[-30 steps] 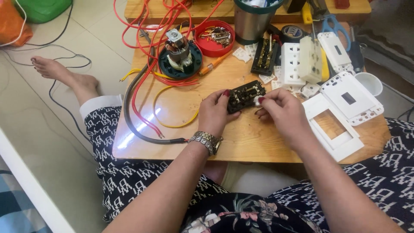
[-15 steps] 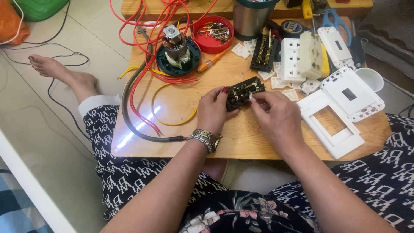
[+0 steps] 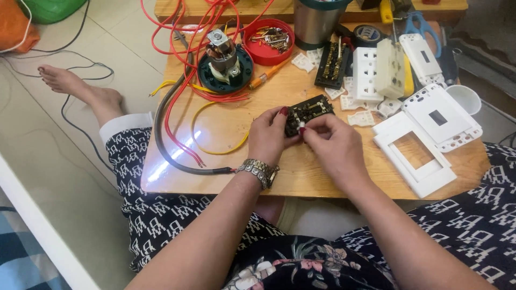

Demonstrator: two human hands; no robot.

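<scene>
A low wooden worktop (image 3: 252,172) is seen from above, set over the lap of a seated person in black-and-white patterned clothing. Along its left side a thick grey cable (image 3: 161,134) is curved, with red wires (image 3: 183,80) running beside it and a yellow wire (image 3: 215,150) looped near the middle. At the right, two white faceplates (image 3: 414,156) are laid overlapping, and behind them white socket blocks (image 3: 365,75) are stood together. At the back edge a steel cup (image 3: 314,24) is placed, with a red lid of small metal parts (image 3: 267,40) just beside it and a small motor on a dark green round base (image 3: 224,67) to the left. A second black terminal strip (image 3: 332,64) is laid near the socket blocks, with small white clips scattered around it.

Near the middle of the worktop, a black switch block with brass contacts (image 3: 309,113) is held tilted, just above the wood. It is gripped at its left end by the left hand (image 3: 269,137), fingers closed around it, a metal watch worn at the wrist. The right hand (image 3: 330,145) is pinched narrowly on a small white piece (image 3: 302,129), which is pressed against the lower left part of the block.
</scene>
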